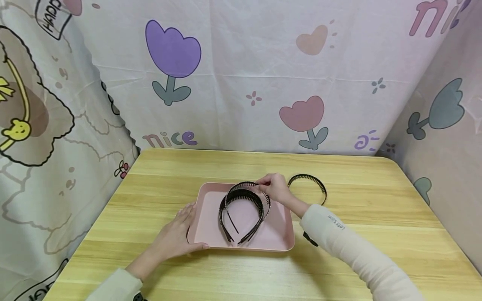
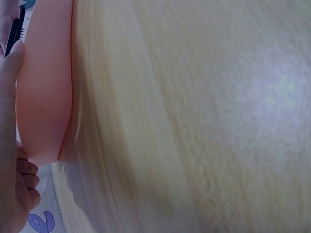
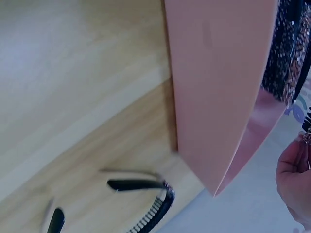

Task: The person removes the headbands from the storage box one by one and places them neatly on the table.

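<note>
A pink tray (image 1: 279, 238) lies on the table, its front left corner gripped by my left hand (image 1: 175, 234). The thumb lies along the front wall and the fingers bend round the left side. Inside the tray, several black toothed headbands (image 1: 244, 193) are bunched together; glitter shows on them in the right wrist view. Over them, my right hand (image 1: 276, 188) pinches a thin dark toothed headband (image 1: 268, 205) at its upper right curve. That band tilts, with one end hanging inside the tray. Another black toothed headband (image 1: 320, 184) lies on the table behind the right wrist.
The wooden table (image 1: 150, 167) ends at a printed curtain (image 1: 241, 117) along the back. More printed cloth (image 1: 83, 179) hangs at the left side and at the right. The right sleeve (image 1: 350, 246) stretches over the table's right front part.
</note>
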A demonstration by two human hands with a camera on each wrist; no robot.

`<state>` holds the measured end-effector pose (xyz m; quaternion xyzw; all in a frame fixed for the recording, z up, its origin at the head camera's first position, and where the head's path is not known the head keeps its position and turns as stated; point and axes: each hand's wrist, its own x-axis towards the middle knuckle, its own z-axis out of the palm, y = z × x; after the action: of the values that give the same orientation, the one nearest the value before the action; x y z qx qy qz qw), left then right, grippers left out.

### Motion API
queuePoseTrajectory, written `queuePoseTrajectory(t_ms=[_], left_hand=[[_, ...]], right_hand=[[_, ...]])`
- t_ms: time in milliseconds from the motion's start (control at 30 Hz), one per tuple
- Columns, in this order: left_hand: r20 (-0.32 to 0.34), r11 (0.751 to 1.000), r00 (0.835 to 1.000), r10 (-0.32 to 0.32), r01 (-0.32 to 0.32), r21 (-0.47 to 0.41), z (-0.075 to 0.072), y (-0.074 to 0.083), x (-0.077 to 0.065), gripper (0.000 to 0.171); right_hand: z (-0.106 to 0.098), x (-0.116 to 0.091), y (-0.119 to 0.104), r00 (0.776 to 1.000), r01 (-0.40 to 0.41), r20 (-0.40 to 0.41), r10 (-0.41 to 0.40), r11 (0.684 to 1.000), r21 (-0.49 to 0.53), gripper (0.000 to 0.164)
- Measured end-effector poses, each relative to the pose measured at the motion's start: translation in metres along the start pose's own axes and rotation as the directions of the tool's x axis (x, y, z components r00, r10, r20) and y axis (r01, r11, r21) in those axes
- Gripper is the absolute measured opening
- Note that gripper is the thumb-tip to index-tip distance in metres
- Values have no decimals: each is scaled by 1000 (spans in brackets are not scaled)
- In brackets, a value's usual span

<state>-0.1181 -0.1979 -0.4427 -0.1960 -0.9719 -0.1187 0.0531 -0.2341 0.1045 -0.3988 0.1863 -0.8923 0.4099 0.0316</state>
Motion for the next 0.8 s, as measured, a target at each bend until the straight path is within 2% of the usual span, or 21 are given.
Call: queuePoseTrajectory(t_ms=[100, 367, 800], left_hand=[[-2, 1000, 1000, -8, 8, -13, 0, 0, 0, 115], [5, 1000, 1000, -5, 5, -10, 0, 1, 0, 115], [-7, 1000, 1000, 9, -9, 5, 1, 0, 0, 115]], right_hand=[[-6, 0, 4, 1000, 13, 10, -13, 1000, -6, 14], [-21, -4, 14, 999, -23, 27, 24, 1000, -9, 13], [-51, -13, 34, 998, -40, 38, 44, 994, -98, 12]])
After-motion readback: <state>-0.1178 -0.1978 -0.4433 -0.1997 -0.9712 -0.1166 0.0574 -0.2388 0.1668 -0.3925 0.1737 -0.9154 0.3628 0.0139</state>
